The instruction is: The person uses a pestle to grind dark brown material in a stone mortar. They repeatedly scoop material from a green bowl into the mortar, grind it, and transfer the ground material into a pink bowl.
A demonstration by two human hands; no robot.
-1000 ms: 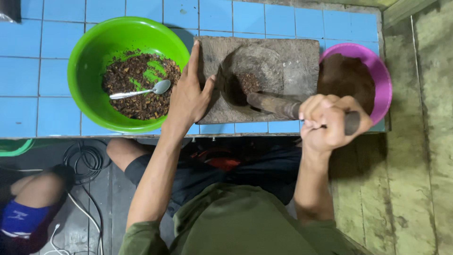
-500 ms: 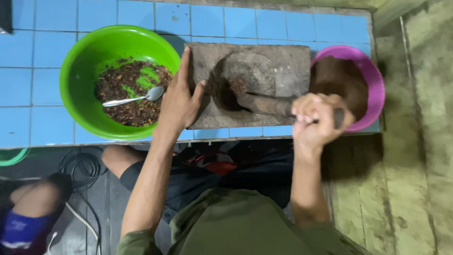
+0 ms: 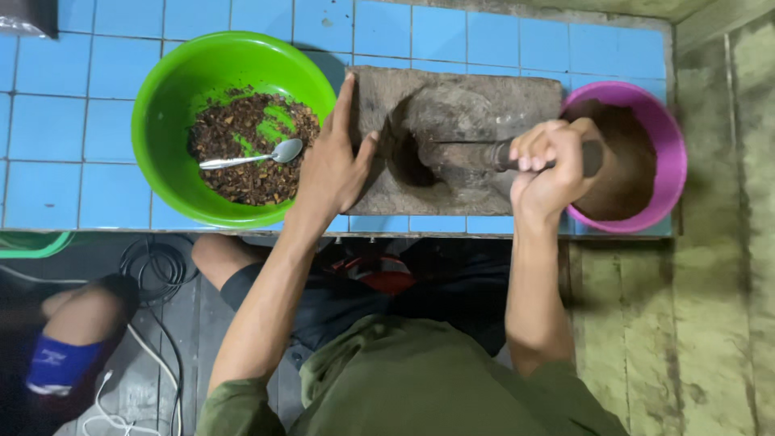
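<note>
With the left hand (image 3: 333, 165) pressed flat and open on the stone mortar (image 3: 452, 137) on the blue tiles, the right hand (image 3: 553, 165) should grip the pestle (image 3: 472, 153) firmly, driving it straight down.

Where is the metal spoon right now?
In the head view, the spoon lies in the green bowl on the dark mix, left of the stone mortar, just beyond the left hand.

Olive-green short-sleeved shirt (image 3: 412, 383), dark shorts (image 3: 339, 299), bare forearms, 2 bare hands, no jewellery visible
</note>
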